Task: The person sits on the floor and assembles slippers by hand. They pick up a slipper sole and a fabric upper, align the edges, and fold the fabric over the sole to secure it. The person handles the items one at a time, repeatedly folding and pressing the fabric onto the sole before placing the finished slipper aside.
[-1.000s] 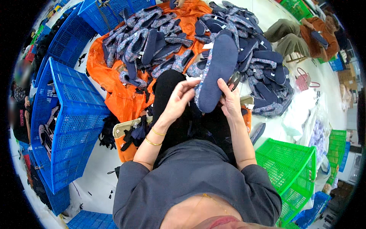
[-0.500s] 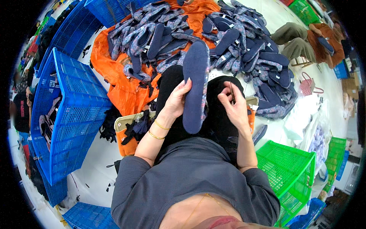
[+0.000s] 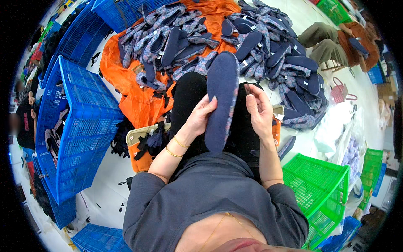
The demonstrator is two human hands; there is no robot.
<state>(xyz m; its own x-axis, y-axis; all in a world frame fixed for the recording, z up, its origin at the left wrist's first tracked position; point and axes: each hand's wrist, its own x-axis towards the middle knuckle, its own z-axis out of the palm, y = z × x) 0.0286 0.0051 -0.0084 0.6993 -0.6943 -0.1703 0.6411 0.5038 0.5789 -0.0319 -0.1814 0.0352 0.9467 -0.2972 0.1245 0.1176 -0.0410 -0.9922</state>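
Observation:
My left hand (image 3: 199,117) is closed around a slipper (image 3: 221,101), thumb on the sole, fingers hidden behind it. The slipper stands lengthwise above my lap, its plain navy sole facing me; a strip of floral fabric shows along its right edge. To its right and apart from it, my right hand (image 3: 262,112) is closed on a small, narrow dark brown tool (image 3: 247,89), whose tip points up past the fingers. Its exact kind is too small to make out. Beyond my knees lies a big pile of similar floral slippers (image 3: 268,54) with navy soles.
An orange sheet (image 3: 126,94) lies under the left heap. Blue crates (image 3: 86,138) stand at my left, a green crate (image 3: 312,185) at my right. Beside my left leg, an orange-sided container (image 3: 138,155) holds dark scraps. Another person (image 3: 357,46) sits at the far right.
The slipper has come slightly lower and to the right, its top tilting right. My right hand has turned a little, its thumb drawn up nearer the fingers around the small tool.

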